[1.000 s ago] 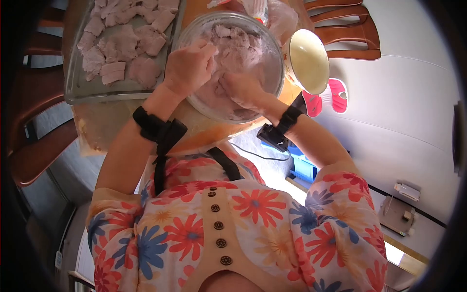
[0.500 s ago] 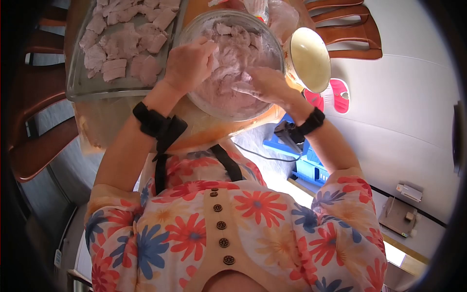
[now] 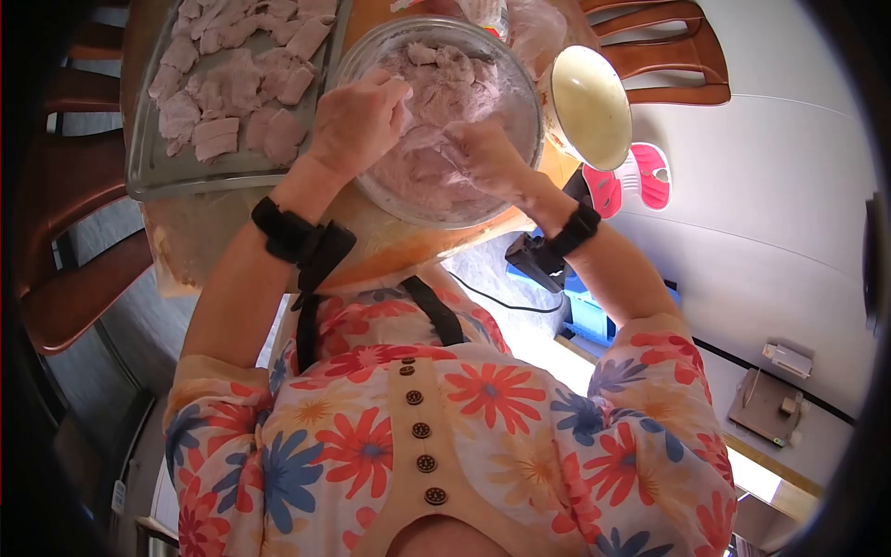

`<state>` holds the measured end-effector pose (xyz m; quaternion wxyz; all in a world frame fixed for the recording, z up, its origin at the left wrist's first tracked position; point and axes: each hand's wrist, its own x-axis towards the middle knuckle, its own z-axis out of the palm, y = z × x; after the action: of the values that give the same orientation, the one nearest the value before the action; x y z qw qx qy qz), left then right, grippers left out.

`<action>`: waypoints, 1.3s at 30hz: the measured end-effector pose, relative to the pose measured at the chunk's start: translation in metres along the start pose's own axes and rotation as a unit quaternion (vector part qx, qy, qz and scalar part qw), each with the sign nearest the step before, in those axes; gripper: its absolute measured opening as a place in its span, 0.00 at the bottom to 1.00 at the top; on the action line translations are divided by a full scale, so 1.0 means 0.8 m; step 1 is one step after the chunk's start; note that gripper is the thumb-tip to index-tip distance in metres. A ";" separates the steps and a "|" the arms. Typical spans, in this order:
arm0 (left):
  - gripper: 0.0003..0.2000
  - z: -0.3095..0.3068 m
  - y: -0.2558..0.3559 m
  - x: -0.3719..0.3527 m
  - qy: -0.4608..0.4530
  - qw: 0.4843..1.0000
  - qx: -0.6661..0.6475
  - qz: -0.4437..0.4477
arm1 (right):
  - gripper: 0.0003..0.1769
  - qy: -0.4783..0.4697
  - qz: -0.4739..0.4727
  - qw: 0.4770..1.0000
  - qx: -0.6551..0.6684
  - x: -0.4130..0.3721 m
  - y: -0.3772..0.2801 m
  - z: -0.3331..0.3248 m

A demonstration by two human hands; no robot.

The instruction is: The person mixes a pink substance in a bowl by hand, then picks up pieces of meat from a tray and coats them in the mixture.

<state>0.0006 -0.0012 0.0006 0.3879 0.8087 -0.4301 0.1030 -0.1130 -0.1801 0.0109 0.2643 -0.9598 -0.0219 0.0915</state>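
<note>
I see open room over the bare front of the table [image 3: 200, 230], left of the left arm [image 3: 311, 190]. That arm blocks the thin gap between the tray [image 3: 223, 183] and the big bowl [image 3: 408, 213]. The yellow bowl [image 3: 590, 107] crowds the right side, and plastic bags [image 3: 535, 32] block the far side.

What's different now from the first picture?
The right hand moved slightly right and farther from the body, at the big bowl. I can't tell if it grabbed or dropped anything. The left hand, pink pieces and tray stayed put.
</note>
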 end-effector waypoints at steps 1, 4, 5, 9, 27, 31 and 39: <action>0.03 -0.001 0.001 0.000 0.000 1.000 0.003 -0.003 | 0.12 0.000 -0.001 1.000 0.001 0.002 0.000 0.004; 0.04 0.000 0.000 -0.001 -0.003 1.000 0.001 -0.009 | 0.13 0.023 0.022 0.999 0.008 0.002 -0.003 0.007; 0.04 0.000 0.000 0.000 -0.006 1.000 -0.002 -0.010 | 0.12 0.011 0.049 0.999 -0.011 0.002 -0.005 0.005; 0.04 0.000 0.000 -0.001 -0.005 1.000 -0.002 -0.012 | 0.15 -0.014 0.031 0.994 -0.100 -0.005 -0.043 -0.017; 0.03 -0.001 -0.001 -0.001 -0.029 0.999 0.030 -0.013 | 0.13 0.006 0.118 0.992 -0.037 -0.013 -0.024 -0.023; 0.04 0.001 -0.001 -0.001 -0.014 1.000 0.015 -0.008 | 0.14 -0.031 0.124 0.989 0.081 -0.007 -0.021 -0.005; 0.04 -0.001 -0.001 0.001 -0.016 1.000 0.007 -0.012 | 0.13 0.009 0.019 1.000 -0.022 0.003 -0.024 -0.009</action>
<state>0.0016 -0.0008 0.0007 0.3764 0.8181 -0.4258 0.0886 -0.1095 -0.1670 0.0264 0.2416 -0.9664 -0.0035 0.0874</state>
